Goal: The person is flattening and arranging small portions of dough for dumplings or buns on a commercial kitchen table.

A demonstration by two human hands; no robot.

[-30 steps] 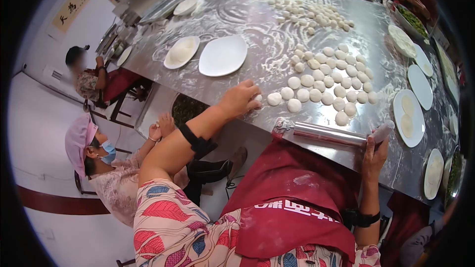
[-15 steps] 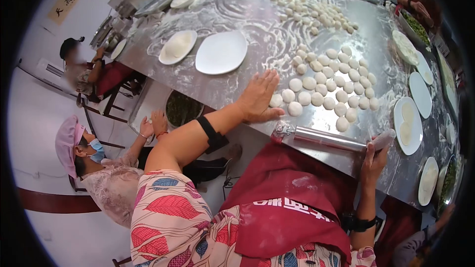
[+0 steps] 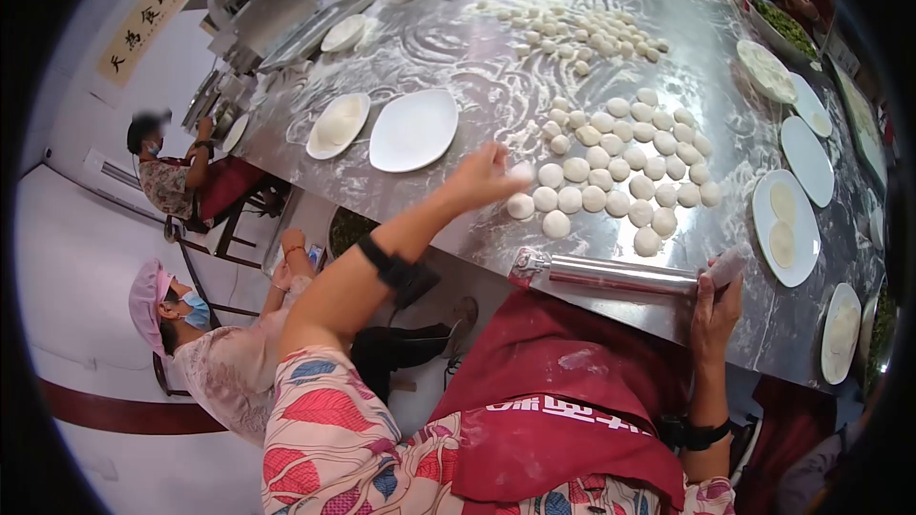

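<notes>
My left hand (image 3: pixel 480 179) is over the near edge of the steel table, fingers curled and slightly blurred by motion. A small white dough piece (image 3: pixel 520 174) shows at its fingertips, just left of several flattened dough rounds (image 3: pixel 593 198). My right hand (image 3: pixel 716 298) is wrapped around the right handle of a metal rolling pin (image 3: pixel 620 273). The pin lies along the table's near edge, below the rounds.
Left of the rounds are a white plate (image 3: pixel 414 131) and a plate of flour (image 3: pixel 338 126). Small dough lumps (image 3: pixel 582 35) lie farther back. On the right, a plate (image 3: pixel 786 229) holds flat wrappers. A person in a pink cap (image 3: pixel 151 305) sits at the left.
My left hand, flat on the table before, has lifted and curled, with a dough piece now at its fingertips. My right hand still holds the rolling pin. The view has shifted slightly.
</notes>
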